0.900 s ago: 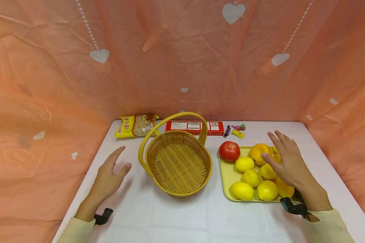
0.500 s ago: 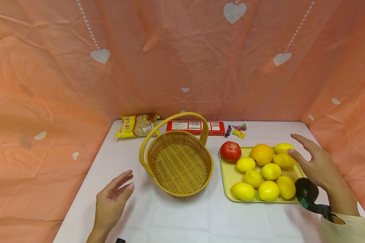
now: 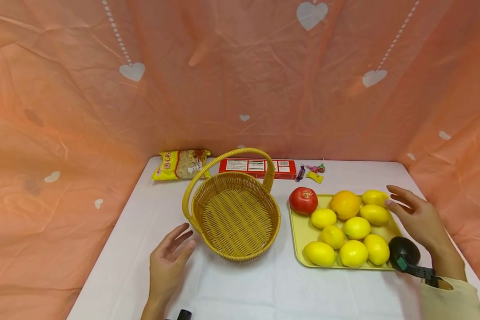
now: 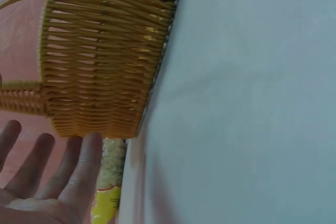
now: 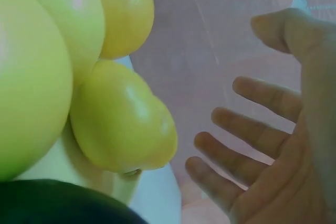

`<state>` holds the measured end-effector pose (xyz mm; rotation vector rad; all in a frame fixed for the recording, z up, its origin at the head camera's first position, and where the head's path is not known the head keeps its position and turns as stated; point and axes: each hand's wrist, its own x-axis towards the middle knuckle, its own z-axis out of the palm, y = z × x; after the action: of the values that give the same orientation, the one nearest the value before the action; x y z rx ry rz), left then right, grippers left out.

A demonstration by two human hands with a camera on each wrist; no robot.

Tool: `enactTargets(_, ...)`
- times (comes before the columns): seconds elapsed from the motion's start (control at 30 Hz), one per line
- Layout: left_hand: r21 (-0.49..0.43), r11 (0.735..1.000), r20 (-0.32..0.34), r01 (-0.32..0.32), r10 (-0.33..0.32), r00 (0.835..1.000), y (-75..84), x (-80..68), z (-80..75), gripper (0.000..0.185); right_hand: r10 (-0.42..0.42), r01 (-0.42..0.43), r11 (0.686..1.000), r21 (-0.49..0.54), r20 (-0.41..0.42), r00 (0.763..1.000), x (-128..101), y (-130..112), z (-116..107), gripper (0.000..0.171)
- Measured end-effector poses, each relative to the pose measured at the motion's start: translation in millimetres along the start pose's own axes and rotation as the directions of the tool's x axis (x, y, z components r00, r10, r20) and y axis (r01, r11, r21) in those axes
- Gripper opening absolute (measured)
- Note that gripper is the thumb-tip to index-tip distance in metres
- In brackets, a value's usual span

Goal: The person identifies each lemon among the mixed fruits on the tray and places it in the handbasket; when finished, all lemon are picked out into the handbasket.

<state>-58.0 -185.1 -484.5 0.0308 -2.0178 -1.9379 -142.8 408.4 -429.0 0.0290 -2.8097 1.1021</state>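
Note:
A woven basket (image 3: 237, 222) with a tall arched handle (image 3: 240, 152) stands mid-table. My left hand (image 3: 169, 260) is held just left of its near side, fingers loosely spread and holding nothing; in the left wrist view the fingertips overlap the lower edge of the basket's wall (image 4: 100, 66). To the right lies a yellow tray (image 3: 304, 238) bearing several lemons (image 3: 357, 228), an orange (image 3: 345, 205) and a red tomato-like fruit (image 3: 303, 201) at its corner. My right hand (image 3: 416, 218) hovers beside the tray's right edge, thumb tip near the far-right lemon (image 3: 374, 198), fingers relaxed, gripping nothing.
Behind the basket lie a yellow bag of pasta (image 3: 182, 165) and a red box (image 3: 258, 169). Several wrapped candies (image 3: 314, 177) lie right of the box. A dark round fruit (image 3: 404, 253) sits at the tray's near right corner. Orange cloth (image 3: 240, 80) hangs behind the table.
My left hand has dropped toward the table's front, then shifted right toward the basket. My right hand has swung right, off the lemons, and now hangs slightly lower beside the tray.

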Motion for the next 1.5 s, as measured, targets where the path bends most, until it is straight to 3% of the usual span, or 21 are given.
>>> enactTargets(0.17,0.003,0.998,0.061,0.061,-0.061,0.996,-10.5,5.7,7.7,0.055,0.052,-0.047,0.998,-0.050,0.101,0.993,3,7,3,0.068)
enactTargets(0.33,-0.003,0.997,0.040,0.076,-0.076,0.996,-13.8,8.4,8.8,0.056,0.080,-0.075,0.997,-0.034,0.176,0.981,6,8,6,0.072)
enactTargets(0.67,0.026,0.995,0.038,0.099,-0.100,0.994,-6.5,13.9,10.5,0.053,0.076,-0.069,0.997,-0.039,0.224,0.972,22,17,3,0.070)
enactTargets(1.0,0.025,0.993,0.074,0.118,-0.119,0.990,-14.1,18.8,11.2,0.058,-0.016,0.024,0.999,-0.033,0.220,0.975,39,24,4,0.059)
enactTargets(1.17,0.007,0.998,0.118,0.068,-0.068,0.991,-20.2,22.4,12.5,0.059,0.050,-0.035,0.997,-0.066,0.242,0.969,39,26,3,0.059)
enactTargets(1.3,-0.001,0.997,0.109,0.076,-0.076,0.991,-21.2,22.1,12.0,0.059,0.122,-0.101,0.991,-0.089,0.267,0.956,40,24,5,0.064)
enactTargets(1.5,0.026,0.995,0.077,0.092,-0.094,0.993,-18.1,21.8,11.7,0.056,0.123,-0.099,0.989,-0.106,0.252,0.960,43,19,9,0.066)
